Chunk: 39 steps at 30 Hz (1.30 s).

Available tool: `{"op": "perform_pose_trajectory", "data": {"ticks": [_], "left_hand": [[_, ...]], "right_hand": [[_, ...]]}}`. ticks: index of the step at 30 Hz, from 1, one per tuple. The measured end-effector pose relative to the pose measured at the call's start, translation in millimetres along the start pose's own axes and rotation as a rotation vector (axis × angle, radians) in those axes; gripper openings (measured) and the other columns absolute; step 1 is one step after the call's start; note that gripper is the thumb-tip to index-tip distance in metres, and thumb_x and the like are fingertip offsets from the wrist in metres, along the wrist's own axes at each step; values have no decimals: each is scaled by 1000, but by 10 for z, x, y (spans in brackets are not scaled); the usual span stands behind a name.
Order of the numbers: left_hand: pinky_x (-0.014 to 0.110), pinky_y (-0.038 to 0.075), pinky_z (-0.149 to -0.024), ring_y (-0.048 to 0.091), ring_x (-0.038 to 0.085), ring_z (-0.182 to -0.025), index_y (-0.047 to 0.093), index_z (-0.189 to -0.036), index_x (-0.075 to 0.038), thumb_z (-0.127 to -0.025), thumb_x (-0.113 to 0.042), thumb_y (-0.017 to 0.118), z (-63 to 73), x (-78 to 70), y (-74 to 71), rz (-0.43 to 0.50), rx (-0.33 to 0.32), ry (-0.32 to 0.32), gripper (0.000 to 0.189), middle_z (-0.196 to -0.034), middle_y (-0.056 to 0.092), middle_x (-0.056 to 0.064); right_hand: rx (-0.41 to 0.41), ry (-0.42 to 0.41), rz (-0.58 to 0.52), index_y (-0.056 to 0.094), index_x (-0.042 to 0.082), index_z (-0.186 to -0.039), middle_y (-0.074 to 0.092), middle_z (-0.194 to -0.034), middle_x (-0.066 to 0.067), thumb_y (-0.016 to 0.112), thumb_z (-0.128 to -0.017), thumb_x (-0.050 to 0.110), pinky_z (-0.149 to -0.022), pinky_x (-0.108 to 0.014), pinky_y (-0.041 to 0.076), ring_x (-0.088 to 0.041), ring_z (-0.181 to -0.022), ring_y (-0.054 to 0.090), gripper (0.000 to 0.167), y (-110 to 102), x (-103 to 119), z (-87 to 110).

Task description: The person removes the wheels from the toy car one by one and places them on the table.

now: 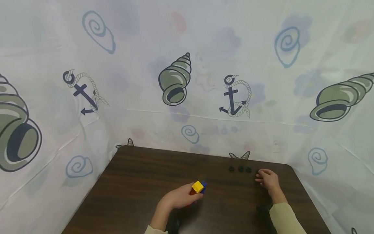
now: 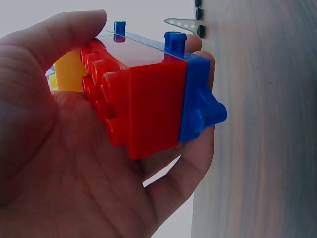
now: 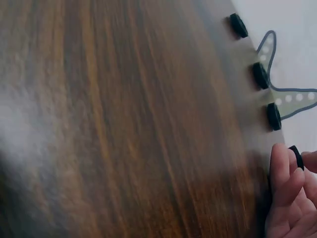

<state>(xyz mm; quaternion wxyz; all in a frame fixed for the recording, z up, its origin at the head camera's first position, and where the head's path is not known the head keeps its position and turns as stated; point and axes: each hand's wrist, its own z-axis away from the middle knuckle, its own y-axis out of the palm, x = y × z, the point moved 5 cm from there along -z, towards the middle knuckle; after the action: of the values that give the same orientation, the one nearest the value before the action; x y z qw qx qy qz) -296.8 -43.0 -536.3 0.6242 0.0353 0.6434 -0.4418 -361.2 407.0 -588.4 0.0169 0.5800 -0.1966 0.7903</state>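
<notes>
My left hand (image 1: 180,196) grips a toy brick vehicle above the table, thumb on one side and fingers around the other. Its parts are a red studded brick (image 2: 156,109), a blue base (image 2: 197,74) with short side pegs and a hook-like end, and a yellow brick (image 1: 197,186). At the table's far right, my right hand (image 1: 269,179) pinches a small black wheel (image 3: 297,157) between thumb and fingertips. Beside it, three more black wheels stand in a row: the nearest wheel (image 3: 274,117), a middle wheel (image 3: 260,76) and a farther wheel (image 3: 238,26).
The dark wood-grain table (image 1: 140,175) has rounded far corners. Close behind its back edge hangs a pale curtain (image 1: 137,81) printed with shells, anchors and starfish, which also runs along both sides.
</notes>
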Motion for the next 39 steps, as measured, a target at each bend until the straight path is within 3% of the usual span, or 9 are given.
{"op": "perform_pose_trajectory", "data": {"ticks": [8,16,24,31,35,39], "left_hand": [[31,52,-70,62,13,-76,63,-120,-14,-104,-45,66,-33,26,19,-19,2,-13,35,-91,68,-4],[31,52,-70,62,12,-76,64,-120,-16,-104,-48,66,-27,32,25,-18,1,-15,36,-91,68,-6],[31,52,-71,63,13,-79,63,-121,-16,-104,-48,65,-8,1,-5,12,9,0,36,-97,71,1],[34,53,-74,63,14,-80,59,-126,-13,-108,-49,60,-28,-30,16,28,14,5,40,-100,70,4],[34,52,-74,61,14,-80,59,-126,-12,-109,-49,59,-41,-47,28,17,17,13,41,-97,68,2],[32,50,-72,59,13,-78,62,-120,-15,-106,-49,63,-48,-40,78,-19,32,12,37,-93,65,-2]], "right_hand": [[-2,-14,55,47,-12,-150,76,-114,-20,59,-110,17,-63,-24,57,-6,-71,74,51,20,75,-103],[-45,25,21,48,-16,-146,75,-87,1,57,-110,16,-61,-23,57,-6,-65,72,50,-30,47,-166],[-47,25,-10,41,-18,-151,72,-83,2,50,-111,18,-60,-20,55,-5,-65,71,55,-14,54,-155],[-111,47,-137,45,-17,-148,69,-80,4,42,-112,19,-63,-20,60,-4,-64,71,51,12,-17,8],[-151,51,-217,50,-12,-142,65,-79,5,45,-112,20,-64,-21,61,-6,-63,71,44,87,-12,133],[-132,3,-193,53,-7,-137,65,-81,6,48,-113,24,-63,-22,60,-5,-64,67,39,235,36,268]]}}
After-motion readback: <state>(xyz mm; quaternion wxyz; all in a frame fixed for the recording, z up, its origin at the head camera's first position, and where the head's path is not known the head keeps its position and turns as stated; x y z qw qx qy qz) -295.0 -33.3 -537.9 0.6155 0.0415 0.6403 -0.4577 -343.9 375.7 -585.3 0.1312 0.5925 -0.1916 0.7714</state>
